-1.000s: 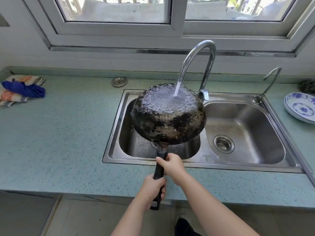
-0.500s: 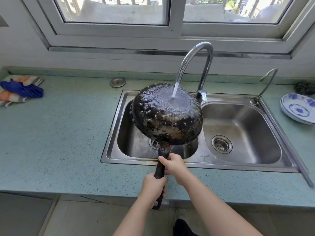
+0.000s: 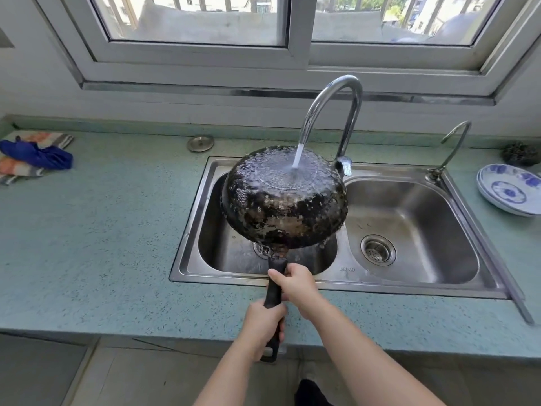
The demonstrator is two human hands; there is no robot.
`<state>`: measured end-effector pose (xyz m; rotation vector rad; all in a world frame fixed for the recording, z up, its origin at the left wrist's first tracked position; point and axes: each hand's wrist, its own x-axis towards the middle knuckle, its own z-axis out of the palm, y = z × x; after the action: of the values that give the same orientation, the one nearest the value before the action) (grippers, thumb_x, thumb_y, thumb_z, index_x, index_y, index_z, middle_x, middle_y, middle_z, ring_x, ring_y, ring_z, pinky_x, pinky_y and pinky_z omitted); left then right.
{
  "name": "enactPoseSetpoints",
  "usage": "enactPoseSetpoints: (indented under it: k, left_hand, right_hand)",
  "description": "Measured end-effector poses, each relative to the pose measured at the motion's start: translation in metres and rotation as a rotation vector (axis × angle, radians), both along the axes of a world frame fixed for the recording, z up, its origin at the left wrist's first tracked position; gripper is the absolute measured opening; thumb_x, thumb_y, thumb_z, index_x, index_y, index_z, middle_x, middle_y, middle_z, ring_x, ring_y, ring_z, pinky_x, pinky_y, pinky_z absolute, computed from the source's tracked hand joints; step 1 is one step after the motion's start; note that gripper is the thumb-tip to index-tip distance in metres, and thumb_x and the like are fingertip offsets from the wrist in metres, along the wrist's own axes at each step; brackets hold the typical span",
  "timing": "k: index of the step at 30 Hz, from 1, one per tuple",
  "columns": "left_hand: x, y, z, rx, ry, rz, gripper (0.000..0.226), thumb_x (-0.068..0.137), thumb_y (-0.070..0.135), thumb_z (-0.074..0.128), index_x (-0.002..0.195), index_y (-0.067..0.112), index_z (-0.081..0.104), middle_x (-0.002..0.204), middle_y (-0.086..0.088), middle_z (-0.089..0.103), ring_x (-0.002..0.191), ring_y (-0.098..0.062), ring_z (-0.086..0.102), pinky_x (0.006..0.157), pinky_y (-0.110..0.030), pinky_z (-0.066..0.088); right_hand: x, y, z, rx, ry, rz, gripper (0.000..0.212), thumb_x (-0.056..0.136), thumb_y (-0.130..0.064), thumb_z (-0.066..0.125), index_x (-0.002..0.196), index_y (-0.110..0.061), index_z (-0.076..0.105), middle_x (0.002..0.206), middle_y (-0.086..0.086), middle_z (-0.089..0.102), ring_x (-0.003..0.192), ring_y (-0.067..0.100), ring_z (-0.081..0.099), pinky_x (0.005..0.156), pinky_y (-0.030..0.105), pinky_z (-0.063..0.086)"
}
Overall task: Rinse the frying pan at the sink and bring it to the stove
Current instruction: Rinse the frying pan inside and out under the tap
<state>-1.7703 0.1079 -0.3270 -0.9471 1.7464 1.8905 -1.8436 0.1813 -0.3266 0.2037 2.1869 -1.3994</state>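
Kitchen sink area, seen from behind the person's shoulders.

- Frying pan [image 3: 285, 197]: black, crusted and wet, held bottom-up and tilted above the left basin [image 3: 234, 256] of the sink. The bowl hides most of that basin.
- Pan handle [image 3: 273, 291]: black, points back toward the person and reaches over the front edge of the countertop [image 3: 102, 230].
- Left hand [image 3: 263, 326]: fingers wrapped tight round the rear part of the handle, near its end loop.
- Right hand [image 3: 295, 284]: fingers and thumb closed on the handle further forward, just behind the pan bowl.
- Faucet [image 3: 333, 112]: tall chrome gooseneck at the back of the sink, between the two basins.
- Water stream [image 3: 298, 155]: falls from the spout onto the pan's upturned base and spreads across it.
- Right basin [image 3: 409, 218]: stainless, with a round strainer [image 3: 377, 249] in the drain.
- Small tap [image 3: 452, 145]: thin curved spout at the sink's far right corner.
- Plates [image 3: 509, 189]: blue-and-white, stacked on the counter right of the sink.
- Scouring pad [image 3: 519, 153]: dark, behind the plates.
- Metal cap [image 3: 200, 143]: round, on the counter behind the left basin.
- Cloths [image 3: 38, 155]: blue one on a striped one, far left of the counter.
- Window [image 3: 298, 30]: white-framed, above the faucet.
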Motion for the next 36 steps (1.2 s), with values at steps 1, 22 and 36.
enactPoseSetpoints:
  k: [1,22,36]
  left_hand:
    - [0.0,0.0,0.001,0.018,-0.004,0.002,0.015,0.084,0.004,0.052,0.069,0.008,0.05,0.046,-0.004,0.048,0.034,-0.016,0.042,0.04,-0.023,0.036]
    - [-0.005,0.002,0.002,0.049,-0.028,0.039,0.015,0.084,0.003,0.05,0.07,0.008,0.049,0.043,-0.003,0.045,0.033,-0.016,0.038,0.038,-0.022,0.034]
    - [0.003,-0.016,0.001,0.262,-0.045,-0.003,0.022,0.088,0.008,0.049,0.067,0.009,0.045,0.042,-0.002,0.045,0.034,-0.014,0.04,0.037,-0.02,0.033]
  right_hand:
    - [0.0,0.0,0.002,0.017,0.018,0.008,0.033,0.077,-0.039,0.064,0.077,-0.007,0.057,0.081,0.012,0.062,0.09,0.034,0.064,0.08,0.053,0.054]
    - [-0.003,0.0,0.007,0.074,0.055,0.036,0.029,0.08,-0.038,0.062,0.071,-0.011,0.052,0.077,0.008,0.057,0.09,0.034,0.064,0.08,0.053,0.053]
    - [0.002,-0.016,0.021,0.27,0.233,0.191,0.025,0.085,-0.039,0.059,0.08,-0.015,0.051,0.08,-0.002,0.055,0.078,0.016,0.049,0.066,0.026,0.034]
